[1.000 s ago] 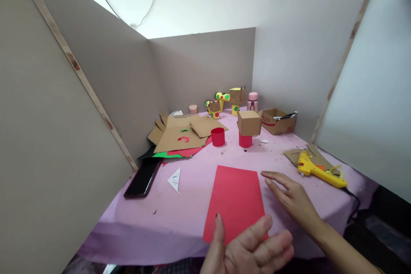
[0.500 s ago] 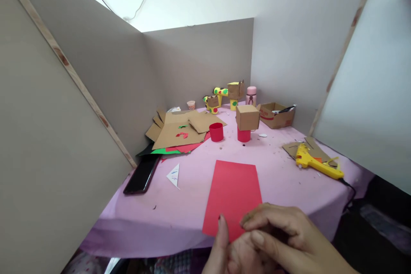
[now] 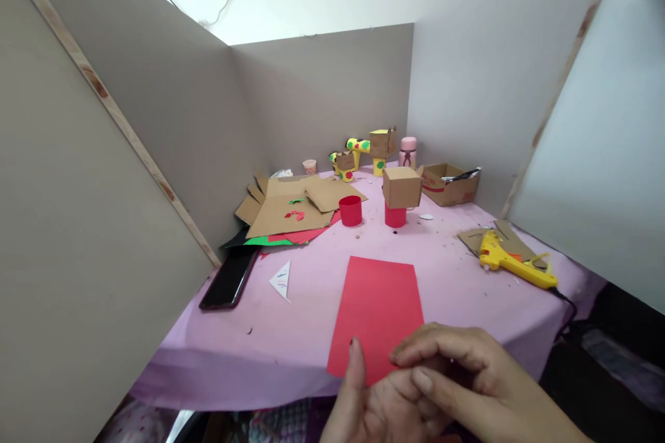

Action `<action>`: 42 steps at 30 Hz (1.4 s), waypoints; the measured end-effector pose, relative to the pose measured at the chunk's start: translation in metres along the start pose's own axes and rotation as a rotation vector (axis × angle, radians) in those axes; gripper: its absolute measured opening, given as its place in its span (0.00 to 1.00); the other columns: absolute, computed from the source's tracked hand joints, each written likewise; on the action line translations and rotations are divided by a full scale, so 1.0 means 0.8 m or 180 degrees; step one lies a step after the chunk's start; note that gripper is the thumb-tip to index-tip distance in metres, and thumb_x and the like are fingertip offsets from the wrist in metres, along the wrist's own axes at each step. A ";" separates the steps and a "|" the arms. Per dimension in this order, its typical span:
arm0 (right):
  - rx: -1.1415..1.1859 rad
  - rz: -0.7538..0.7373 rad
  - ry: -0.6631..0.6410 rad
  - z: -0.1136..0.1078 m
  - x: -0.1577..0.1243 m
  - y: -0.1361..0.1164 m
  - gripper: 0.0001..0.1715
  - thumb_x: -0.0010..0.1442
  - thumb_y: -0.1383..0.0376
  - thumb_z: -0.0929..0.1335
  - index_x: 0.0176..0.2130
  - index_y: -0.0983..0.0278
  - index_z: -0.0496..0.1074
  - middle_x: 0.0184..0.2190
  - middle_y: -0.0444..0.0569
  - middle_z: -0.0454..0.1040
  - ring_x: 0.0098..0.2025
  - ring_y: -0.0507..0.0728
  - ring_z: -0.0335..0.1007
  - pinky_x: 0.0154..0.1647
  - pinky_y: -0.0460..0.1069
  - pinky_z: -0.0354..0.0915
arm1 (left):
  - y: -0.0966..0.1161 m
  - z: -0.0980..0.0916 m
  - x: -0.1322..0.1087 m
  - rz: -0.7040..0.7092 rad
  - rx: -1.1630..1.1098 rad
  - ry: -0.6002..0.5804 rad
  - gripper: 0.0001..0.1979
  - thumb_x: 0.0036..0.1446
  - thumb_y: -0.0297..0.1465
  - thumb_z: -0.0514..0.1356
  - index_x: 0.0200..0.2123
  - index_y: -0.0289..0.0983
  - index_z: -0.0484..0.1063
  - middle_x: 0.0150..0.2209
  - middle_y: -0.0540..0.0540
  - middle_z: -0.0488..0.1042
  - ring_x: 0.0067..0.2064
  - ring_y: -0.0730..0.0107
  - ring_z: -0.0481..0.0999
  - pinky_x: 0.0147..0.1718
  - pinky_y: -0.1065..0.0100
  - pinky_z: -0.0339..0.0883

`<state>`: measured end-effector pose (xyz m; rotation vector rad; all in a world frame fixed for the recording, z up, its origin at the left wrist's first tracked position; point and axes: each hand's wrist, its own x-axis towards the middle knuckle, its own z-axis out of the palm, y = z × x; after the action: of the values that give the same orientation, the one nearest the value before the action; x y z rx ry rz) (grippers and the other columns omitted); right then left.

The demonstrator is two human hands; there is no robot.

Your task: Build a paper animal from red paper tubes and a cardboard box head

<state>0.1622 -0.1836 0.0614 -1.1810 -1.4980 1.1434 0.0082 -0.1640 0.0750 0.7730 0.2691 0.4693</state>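
Both hands meet at the table's front edge, over the near end of a red paper sheet (image 3: 378, 311). My left hand (image 3: 377, 398) is turned palm up with its thumb raised, and nothing shows in its palm. My right hand (image 3: 467, 377) has curved fingers touching the left hand's fingers; whether something small lies between them is hidden. Beyond the sheet stand a red paper ring (image 3: 350, 211) and a cardboard cube (image 3: 402, 187) on a red base (image 3: 395, 215). A white paper triangle (image 3: 281, 281) lies to the left.
A yellow glue gun (image 3: 514, 264) lies on cardboard at right, its cord over the edge. Cardboard sheets (image 3: 291, 211) and a phone (image 3: 229, 280) are at left. An open box (image 3: 449, 187), pink bottle (image 3: 408, 152) and yellow figures (image 3: 358, 146) stand behind. Partitions surround the table.
The view has tilted slightly. My left hand has opened a little more, its palm showing more; my right hand stays against it. The table objects keep their places.
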 end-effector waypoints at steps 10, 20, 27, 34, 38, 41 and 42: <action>-0.0399 -0.0391 0.0267 -0.012 -0.003 0.016 0.15 0.49 0.61 0.72 0.40 0.55 0.77 0.42 0.48 0.79 0.46 0.60 0.73 0.43 0.50 0.70 | -0.009 -0.028 -0.002 0.0040 0.0633 0.0074 0.45 0.53 0.61 0.33 0.59 0.36 0.62 0.59 0.35 0.65 0.60 0.49 0.64 0.57 0.48 0.54; -0.2501 -0.0131 0.0068 -0.020 0.036 0.098 0.30 0.64 0.60 0.56 0.60 0.74 0.61 0.61 0.65 0.61 0.62 0.65 0.56 0.61 0.65 0.52 | -0.031 -0.110 0.028 0.0032 0.6337 0.1397 0.29 0.64 0.40 0.44 0.64 0.31 0.50 0.66 0.37 0.48 0.66 0.50 0.47 0.60 0.40 0.45; -0.3317 -0.0057 -0.0137 -0.041 0.035 0.126 0.28 0.65 0.62 0.55 0.62 0.65 0.57 0.64 0.55 0.54 0.65 0.64 0.49 0.60 0.69 0.49 | -0.025 -0.126 0.025 -0.0171 0.6415 0.1059 0.50 0.48 0.55 0.57 0.65 0.33 0.44 0.67 0.32 0.39 0.67 0.46 0.37 0.60 0.40 0.40; -0.3106 -0.0195 0.0239 -0.064 0.022 0.138 0.25 0.64 0.66 0.57 0.59 0.59 0.64 0.61 0.55 0.62 0.63 0.64 0.54 0.59 0.70 0.51 | -0.050 -0.105 0.045 0.0858 0.6599 -0.0171 0.22 0.59 0.27 0.56 0.57 0.42 0.65 0.54 0.32 0.71 0.55 0.46 0.70 0.50 0.43 0.63; -0.2606 -0.0744 -0.0002 -0.052 0.013 0.133 0.28 0.59 0.70 0.62 0.58 0.57 0.65 0.59 0.55 0.65 0.62 0.65 0.56 0.59 0.70 0.51 | -0.052 -0.096 0.056 0.2281 0.6684 -0.0092 0.15 0.61 0.22 0.51 0.42 0.36 0.76 0.37 0.36 0.81 0.38 0.56 0.82 0.32 0.62 0.74; -0.2656 -0.1288 -0.0264 -0.044 0.015 0.135 0.26 0.59 0.69 0.64 0.57 0.58 0.67 0.55 0.56 0.70 0.59 0.67 0.62 0.56 0.70 0.55 | -0.037 -0.091 0.047 0.2480 0.6544 -0.0059 0.12 0.61 0.26 0.54 0.39 0.38 0.78 0.36 0.39 0.82 0.35 0.56 0.82 0.29 0.63 0.74; -0.2710 -0.1502 -0.0263 -0.044 0.018 0.137 0.25 0.59 0.69 0.64 0.56 0.58 0.68 0.52 0.56 0.72 0.57 0.67 0.65 0.55 0.71 0.57 | -0.031 -0.090 0.040 0.2380 0.6376 0.0048 0.11 0.60 0.28 0.56 0.40 0.42 0.78 0.35 0.41 0.82 0.35 0.57 0.82 0.31 0.63 0.75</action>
<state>0.2125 -0.1515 -0.0379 -1.1985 -2.2754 0.2110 0.0146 -0.1204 0.0057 2.8858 0.4238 0.8441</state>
